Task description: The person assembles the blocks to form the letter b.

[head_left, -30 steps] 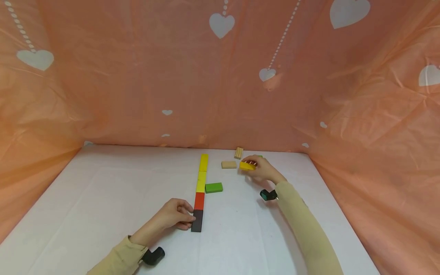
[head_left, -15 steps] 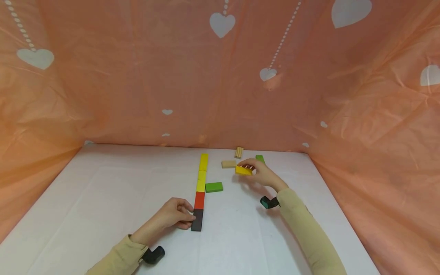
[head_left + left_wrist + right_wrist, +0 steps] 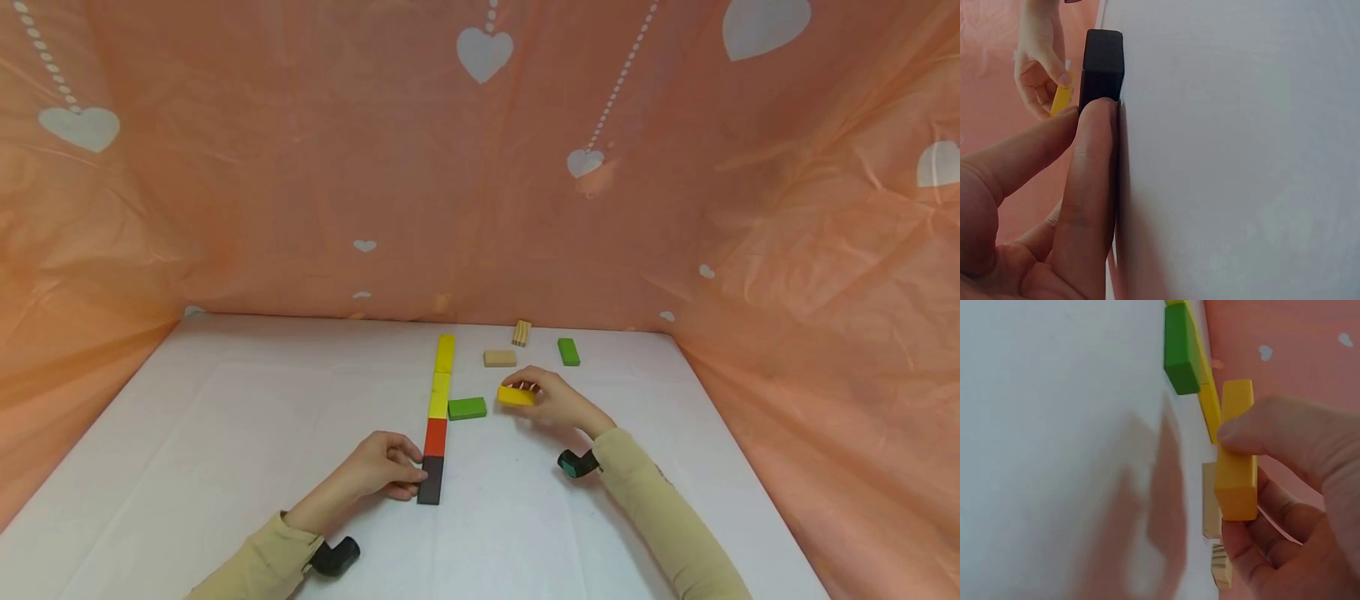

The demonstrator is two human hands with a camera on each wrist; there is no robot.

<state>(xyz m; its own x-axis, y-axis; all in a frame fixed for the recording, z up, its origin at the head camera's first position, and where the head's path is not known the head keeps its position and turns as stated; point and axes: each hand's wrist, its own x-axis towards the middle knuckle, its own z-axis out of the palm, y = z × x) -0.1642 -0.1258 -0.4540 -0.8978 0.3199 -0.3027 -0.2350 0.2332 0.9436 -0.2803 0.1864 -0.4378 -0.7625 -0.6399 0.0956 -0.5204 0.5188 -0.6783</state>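
Observation:
My left hand (image 3: 382,467) touches the left side of a black block (image 3: 431,481), thumb and index fingertip against it in the left wrist view. This block is the near end of a straight row with a red block (image 3: 436,437) and two yellow blocks, the nearer yellow block (image 3: 438,395) and the farther yellow block (image 3: 445,354). Right of the row, my right hand (image 3: 555,398) holds another yellow block (image 3: 1237,469) between thumb and fingers, above the table. A green block (image 3: 467,408) lies crosswise against the row's right side, left of the held block.
Farther back lie a plain wooden block (image 3: 499,358), a striped wooden block (image 3: 521,333) and a second green block (image 3: 568,352). The white table (image 3: 262,400) is bounded behind by an orange curtain (image 3: 300,208). Black cameras hang at both wrists.
My right hand has brought the held yellow block nearer and leftward, uncovering the green block at the back right. The left hand and the row stay where they were.

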